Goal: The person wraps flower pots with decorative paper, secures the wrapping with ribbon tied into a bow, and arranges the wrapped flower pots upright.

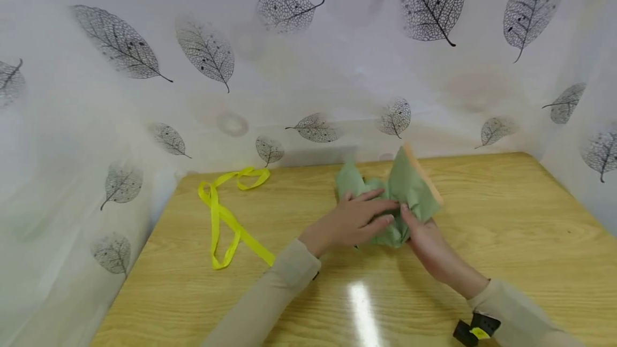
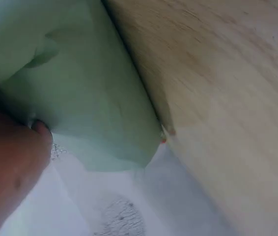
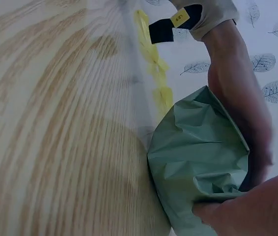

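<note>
Head view, nearest to us: the beige left sleeve [image 1: 265, 296] and the right sleeve [image 1: 527, 317], with a black wrist device [image 1: 484, 324] bearing a yellow tag at the right cuff. We see one end of the yellow ribbon [image 1: 233, 223] disappear at the left cuff; whether it runs beneath the arm we cannot tell. If the cuff were to catch it, a sideways sweep could drag the ribbon along.

Further out, the left hand [image 1: 355, 220] lies over the green paper [image 1: 413, 189], its fingers fairly straight and a little apart, touching rather than gripping. The right hand [image 1: 431, 245] pinches the paper's near right part, thumb on the face towards us and the other fingers behind. What the paper may cover, we cannot see.

The paper sits crumpled, right of the table's middle, with one flap standing up and showing an orange edge. We judge the main risk to be springback: with only light pressure from the left hand, the folds could reopen. Too hard a pinch might tear a crease, and a pull from the right alone could twist the bundle askew.

Beyond lie the ribbon's loose loops, near the back left of the wooden table [image 1: 511, 240], where they could tangle. Behind everything hangs the leaf-patterned cloth [image 1: 337, 74]; the raised flap could brush it if pushed back.
</note>
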